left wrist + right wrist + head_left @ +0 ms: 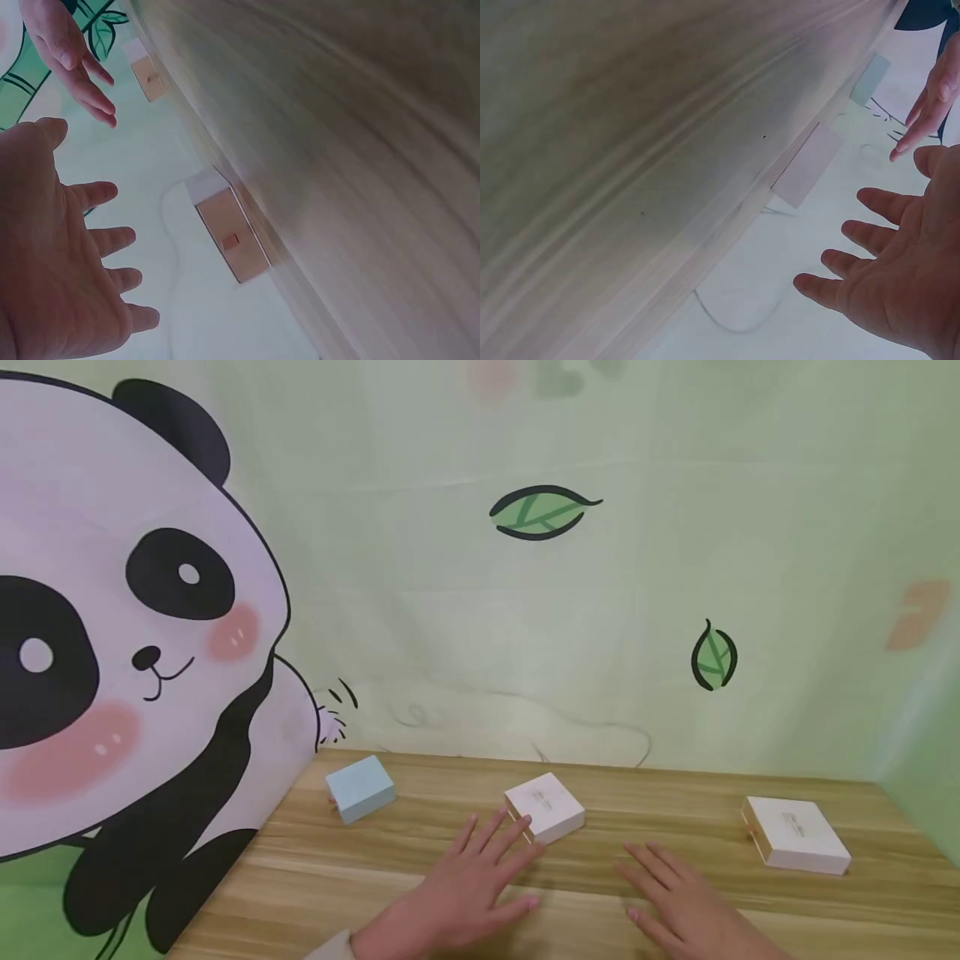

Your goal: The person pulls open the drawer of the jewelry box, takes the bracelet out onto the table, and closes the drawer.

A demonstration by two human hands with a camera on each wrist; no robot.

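Observation:
My left hand (468,893) is spread above the table, its fingertips overlapping the near edge of a small white box (546,806) in the head view. In the left wrist view that box shows a tan end face with a small pull tab (231,241). To the right my right hand (686,902) hovers with its fingers extended, holding nothing. A second white box (798,833) lies farther right, its tan side facing left. At the back left sits a light blue box (362,789), with a small tab at its left side.
The wooden table (600,877) ends at a pale green cloth backdrop (420,610). A large printed panda (187,652) covers the left part of the cloth, and printed leaves (542,514) are farther right.

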